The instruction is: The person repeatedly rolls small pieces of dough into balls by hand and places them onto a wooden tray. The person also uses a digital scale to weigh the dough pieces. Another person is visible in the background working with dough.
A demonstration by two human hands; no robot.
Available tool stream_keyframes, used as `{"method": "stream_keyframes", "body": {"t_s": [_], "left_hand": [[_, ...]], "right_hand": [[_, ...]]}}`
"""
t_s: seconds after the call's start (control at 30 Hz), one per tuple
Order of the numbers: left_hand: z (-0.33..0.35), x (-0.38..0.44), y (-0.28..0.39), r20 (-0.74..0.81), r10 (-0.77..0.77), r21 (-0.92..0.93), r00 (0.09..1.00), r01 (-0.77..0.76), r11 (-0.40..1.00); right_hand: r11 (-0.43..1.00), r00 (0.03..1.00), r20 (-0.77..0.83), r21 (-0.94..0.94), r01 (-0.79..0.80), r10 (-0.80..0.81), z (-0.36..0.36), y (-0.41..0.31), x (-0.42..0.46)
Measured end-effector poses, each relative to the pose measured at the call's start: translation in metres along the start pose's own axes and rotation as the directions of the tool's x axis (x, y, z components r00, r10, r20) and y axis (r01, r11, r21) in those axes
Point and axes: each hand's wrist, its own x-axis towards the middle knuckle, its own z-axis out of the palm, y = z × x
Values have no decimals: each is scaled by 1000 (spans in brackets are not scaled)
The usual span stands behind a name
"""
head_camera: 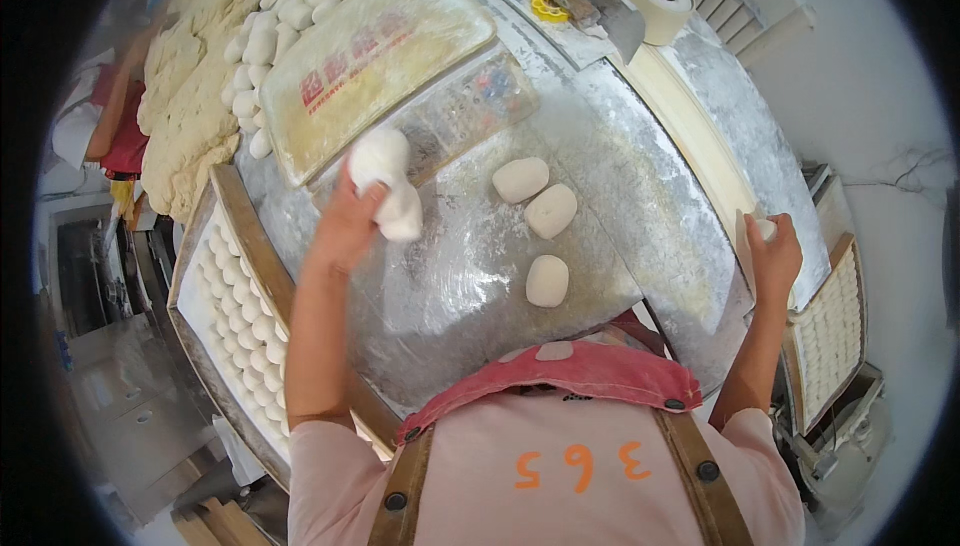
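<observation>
My left hand (352, 219) grips pieces of white dough (386, 186), one above the other, over the near edge of a flat plastic box. At the far right, my right hand (775, 249) holds a small pale piece (765, 230), partly hidden by the fingers, at the near end of a long cream strip (709, 125). Between the hands, three rounded dough pieces lie on the floured metal worktop (465, 298): two close together (520, 180) (551, 211) and one nearer to me (547, 281).
A floured lid (382, 58) lies ahead, beside many dough balls (261, 47) and a large dough mass (187, 88). Wooden-framed trays of small dough pieces stand left (251, 234) and right (797, 373). A roll (664, 5) sits at the strip's far end. Another person's arm (116, 107) shows far left.
</observation>
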Motion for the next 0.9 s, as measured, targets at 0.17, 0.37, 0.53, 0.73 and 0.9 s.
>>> {"method": "stream_keyframes", "body": {"t_s": [0.17, 0.37, 0.53, 0.73, 0.9], "left_hand": [[-11, 63, 91, -9, 486, 599, 874, -384, 702], [-49, 124, 84, 139, 470, 980, 872, -190, 63], [40, 90, 75, 418, 589, 902, 692, -394, -179], [141, 36, -4, 881, 155, 465, 447, -879, -103], [137, 35, -27, 806, 43, 588, 590, -807, 52]], "right_hand": [[1000, 1000, 24, 11, 18, -18, -1, -3, -1], [982, 986, -60, 99, 161, -156, 14, 5, -7], [968, 972, -38, 87, 235, -233, 13, 5, -2], [958, 952, 122, 103, 268, -279, 3, -63, 31], [950, 941, 136, 85, 301, -311, 13, -82, 35]]}}
